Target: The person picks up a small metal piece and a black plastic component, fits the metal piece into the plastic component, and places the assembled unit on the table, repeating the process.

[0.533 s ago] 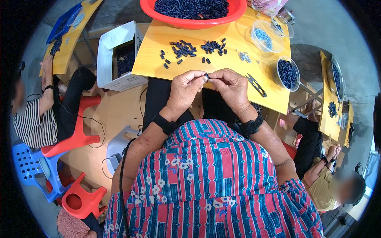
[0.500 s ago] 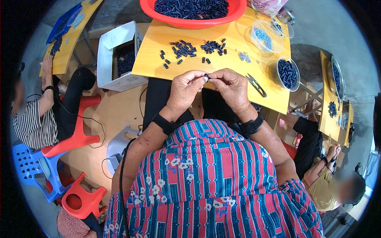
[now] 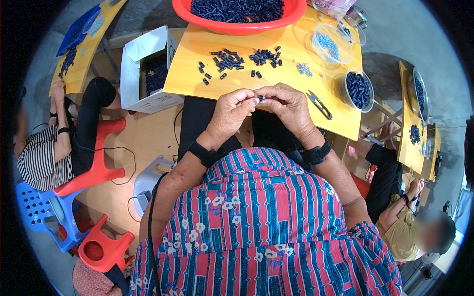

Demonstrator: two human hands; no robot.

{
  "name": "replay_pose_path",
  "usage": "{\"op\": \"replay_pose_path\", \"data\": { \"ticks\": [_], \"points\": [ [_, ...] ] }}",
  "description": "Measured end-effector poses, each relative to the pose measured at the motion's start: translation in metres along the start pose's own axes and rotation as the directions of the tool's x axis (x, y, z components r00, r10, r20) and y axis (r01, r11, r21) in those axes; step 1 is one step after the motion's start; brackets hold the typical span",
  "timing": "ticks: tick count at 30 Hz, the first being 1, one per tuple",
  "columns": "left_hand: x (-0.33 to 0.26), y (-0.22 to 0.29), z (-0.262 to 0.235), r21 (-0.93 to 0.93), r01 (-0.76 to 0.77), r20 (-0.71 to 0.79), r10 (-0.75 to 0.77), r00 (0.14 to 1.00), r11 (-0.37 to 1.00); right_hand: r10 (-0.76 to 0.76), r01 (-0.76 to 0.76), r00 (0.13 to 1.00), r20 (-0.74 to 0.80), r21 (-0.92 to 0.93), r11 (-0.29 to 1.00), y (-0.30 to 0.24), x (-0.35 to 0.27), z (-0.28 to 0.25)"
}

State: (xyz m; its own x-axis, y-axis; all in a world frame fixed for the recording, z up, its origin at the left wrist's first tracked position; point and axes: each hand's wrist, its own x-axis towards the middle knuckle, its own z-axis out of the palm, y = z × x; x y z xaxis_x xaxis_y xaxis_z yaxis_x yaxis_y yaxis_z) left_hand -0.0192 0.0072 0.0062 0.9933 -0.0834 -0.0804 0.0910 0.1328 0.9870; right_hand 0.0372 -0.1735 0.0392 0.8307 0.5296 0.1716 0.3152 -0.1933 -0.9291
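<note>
My left hand point(image 3: 233, 112) and my right hand point(image 3: 286, 107) meet fingertip to fingertip just off the table's near edge. Pinched between them is a small dark cylindrical piece point(image 3: 260, 98), mostly covered by the fingers. Beyond the hands, two loose piles of short dark cylindrical pieces point(image 3: 228, 60) lie on the yellow table point(image 3: 192, 79), with a few stray ones nearer to me. To their right is a little heap of tiny clear or silvery parts point(image 3: 303, 69). Black thread snips point(image 3: 320, 104) rest beside my right hand.
A red basin point(image 3: 242, 28) full of dark pieces stands at the far edge. On the right are a clear tub point(image 3: 356, 92) of dark pieces and a clear bowl point(image 3: 332, 45) of pale blue bits. A white carton point(image 3: 153, 101) is left of the table. Co-workers sit at both sides.
My right fingers have shifted slightly over the small piece, which sits a little lower now. The co-worker on the left has moved an arm.
</note>
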Motion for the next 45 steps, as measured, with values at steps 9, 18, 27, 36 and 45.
{"op": "replay_pose_path", "data": {
  "ticks": [9,18,27,36,45],
  "points": [
    [-0.002,-0.001,0.002,0.017,-0.002,0.024,0.002,1.0,1.0,-0.018,0.018,1.0,-0.004,0.004,1.0,0.008,-0.002,-0.003],
    [0.001,0.003,0.0,-0.094,0.077,0.051,-0.072,0.996,0.993,-0.022,0.022,0.998,0.062,0.012,1.0,0.005,-0.001,-0.004],
    [0.0,0.01,-0.01,0.061,0.111,0.145,-0.118,0.982,0.992,0.021,-0.019,0.996,0.084,-0.026,0.999,0.007,-0.002,-0.006],
    [0.005,0.013,-0.016,0.185,-0.015,0.024,0.011,1.0,0.983,-0.002,0.006,0.999,0.049,-0.077,0.997,0.003,0.01,-0.003],
    [0.006,0.009,-0.012,0.123,0.062,-0.014,-0.061,0.998,0.99,0.024,-0.085,0.989,-0.148,-0.424,0.901,0.013,0.044,-0.005]
  ]
}}
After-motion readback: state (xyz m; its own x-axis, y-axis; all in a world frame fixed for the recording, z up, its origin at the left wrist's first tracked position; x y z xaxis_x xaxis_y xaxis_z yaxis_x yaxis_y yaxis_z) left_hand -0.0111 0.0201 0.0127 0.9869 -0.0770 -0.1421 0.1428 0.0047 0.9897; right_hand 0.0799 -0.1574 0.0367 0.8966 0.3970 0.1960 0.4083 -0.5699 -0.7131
